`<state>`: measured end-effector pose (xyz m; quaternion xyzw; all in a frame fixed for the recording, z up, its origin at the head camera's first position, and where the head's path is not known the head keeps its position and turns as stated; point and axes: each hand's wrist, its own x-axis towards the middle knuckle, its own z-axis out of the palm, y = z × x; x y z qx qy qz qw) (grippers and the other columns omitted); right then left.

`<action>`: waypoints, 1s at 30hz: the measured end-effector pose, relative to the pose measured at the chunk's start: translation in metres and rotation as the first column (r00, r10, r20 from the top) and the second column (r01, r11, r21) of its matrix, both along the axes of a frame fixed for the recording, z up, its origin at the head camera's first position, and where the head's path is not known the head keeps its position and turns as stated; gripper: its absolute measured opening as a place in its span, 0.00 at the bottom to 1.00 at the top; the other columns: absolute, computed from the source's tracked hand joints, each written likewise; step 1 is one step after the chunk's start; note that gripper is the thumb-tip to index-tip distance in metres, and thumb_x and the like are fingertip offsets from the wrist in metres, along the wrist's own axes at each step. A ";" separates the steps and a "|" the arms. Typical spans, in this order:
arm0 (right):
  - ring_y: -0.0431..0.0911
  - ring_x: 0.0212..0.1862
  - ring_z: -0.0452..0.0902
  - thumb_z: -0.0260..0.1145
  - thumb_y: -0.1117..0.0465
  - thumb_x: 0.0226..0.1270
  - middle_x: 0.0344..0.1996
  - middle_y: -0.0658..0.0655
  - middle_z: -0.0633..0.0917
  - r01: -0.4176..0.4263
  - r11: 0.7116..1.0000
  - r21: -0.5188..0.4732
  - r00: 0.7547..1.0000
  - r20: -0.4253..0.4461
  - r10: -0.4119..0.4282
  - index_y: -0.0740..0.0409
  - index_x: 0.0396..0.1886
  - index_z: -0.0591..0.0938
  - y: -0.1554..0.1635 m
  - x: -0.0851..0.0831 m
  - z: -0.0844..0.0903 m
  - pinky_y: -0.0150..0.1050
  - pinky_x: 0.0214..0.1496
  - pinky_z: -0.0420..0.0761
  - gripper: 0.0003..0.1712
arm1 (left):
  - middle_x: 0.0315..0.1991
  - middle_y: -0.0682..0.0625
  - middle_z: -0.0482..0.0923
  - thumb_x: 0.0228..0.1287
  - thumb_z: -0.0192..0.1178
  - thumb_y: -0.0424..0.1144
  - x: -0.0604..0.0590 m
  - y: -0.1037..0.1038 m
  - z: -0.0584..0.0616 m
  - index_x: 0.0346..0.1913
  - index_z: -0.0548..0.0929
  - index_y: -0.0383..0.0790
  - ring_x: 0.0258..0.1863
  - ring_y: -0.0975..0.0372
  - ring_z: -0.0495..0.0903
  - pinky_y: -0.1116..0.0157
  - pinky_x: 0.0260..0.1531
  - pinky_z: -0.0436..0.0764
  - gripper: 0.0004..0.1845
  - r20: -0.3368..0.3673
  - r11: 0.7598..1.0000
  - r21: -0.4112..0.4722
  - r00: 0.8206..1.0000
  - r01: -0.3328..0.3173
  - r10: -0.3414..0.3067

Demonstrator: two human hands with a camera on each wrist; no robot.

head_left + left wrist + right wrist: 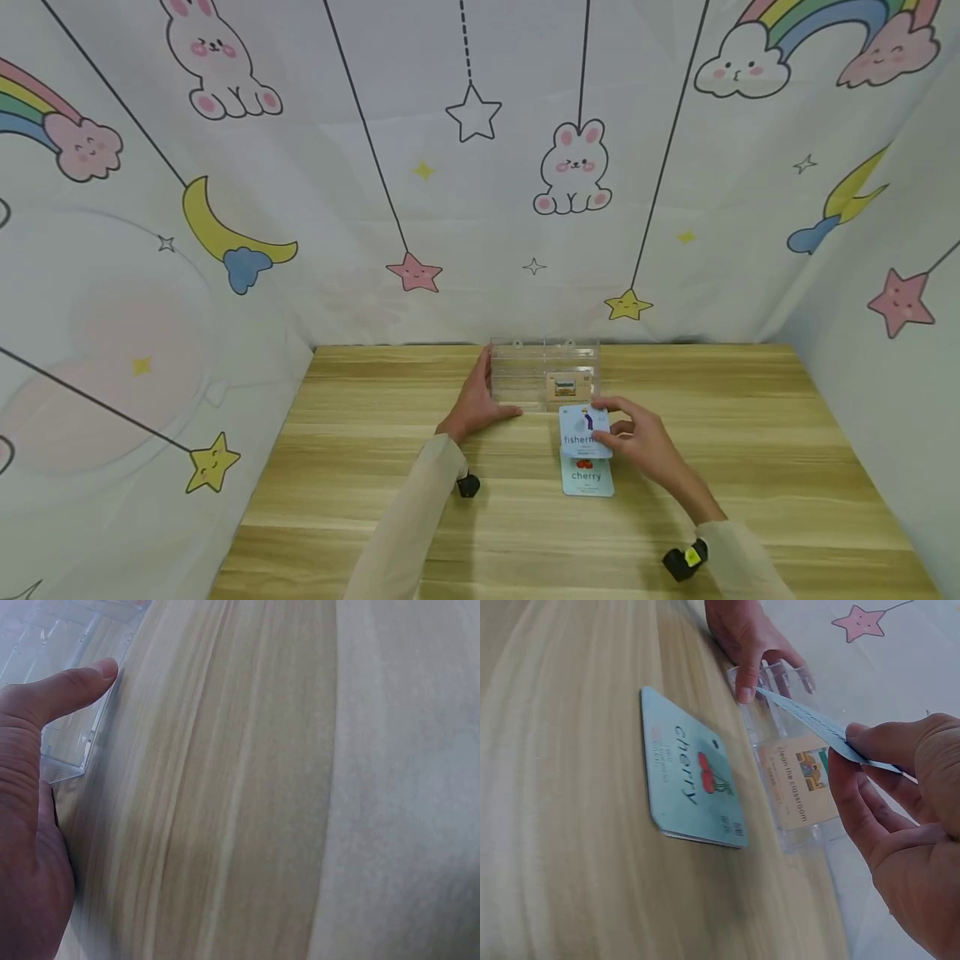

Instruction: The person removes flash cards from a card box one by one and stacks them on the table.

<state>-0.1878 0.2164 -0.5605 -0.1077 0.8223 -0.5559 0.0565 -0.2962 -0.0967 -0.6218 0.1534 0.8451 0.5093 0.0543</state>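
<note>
A clear plastic card box [517, 387] with compartments stands at the back of the table. My left hand [477, 402] holds its left side, the thumb along the front edge; in the left wrist view the thumb [75, 688] lies over the box rim and the other fingers are mostly hidden. With thumb and fingers my right hand [641, 442] pinches a pale blue card [581, 442] reading "fisherm...", partly covered by the thumb. It is tilted above the table in the right wrist view. Below it lies a stack of cards topped by a "cherry" card [690, 769].
A tan "clean the classroom" card [799, 784] sits in the box's front right compartment. The wood-grain table [360, 500] meets a white cloth backdrop [480, 217] with printed rabbits and stars right behind the box.
</note>
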 end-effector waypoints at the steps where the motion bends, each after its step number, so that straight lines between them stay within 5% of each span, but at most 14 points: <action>1: 0.48 0.37 0.84 0.75 0.70 0.65 0.60 0.68 0.77 -0.004 1.000 0.000 1.000 0.014 0.004 0.62 0.64 0.79 0.000 0.002 -0.002 0.33 0.35 0.85 0.28 | 0.84 0.44 0.45 0.46 0.86 0.40 0.000 0.000 0.000 0.85 0.37 0.47 0.80 0.54 0.53 0.61 0.77 0.59 0.75 0.002 1.000 -0.003 1.000 0.000 0.000; 19: 0.44 0.35 0.85 0.78 0.70 0.61 0.45 0.61 0.83 0.025 0.999 0.046 0.995 0.099 -0.030 0.64 0.55 0.82 -0.002 0.026 -0.035 0.33 0.32 0.84 0.23 | 0.84 0.45 0.44 0.46 0.86 0.42 -0.001 -0.002 -0.003 0.85 0.37 0.50 0.81 0.55 0.52 0.62 0.76 0.60 0.75 0.000 1.000 -0.031 1.000 -0.001 0.001; 30: 0.38 0.28 0.71 0.81 0.68 0.57 0.37 0.53 0.81 0.042 0.965 0.260 0.996 -0.090 -0.019 0.63 0.54 0.84 -0.005 0.028 -0.043 0.31 0.25 0.74 0.25 | 0.84 0.45 0.44 0.45 0.86 0.42 -0.003 -0.002 -0.005 0.85 0.37 0.48 0.81 0.56 0.52 0.62 0.76 0.60 0.75 -0.012 0.999 -0.034 1.000 0.002 -0.002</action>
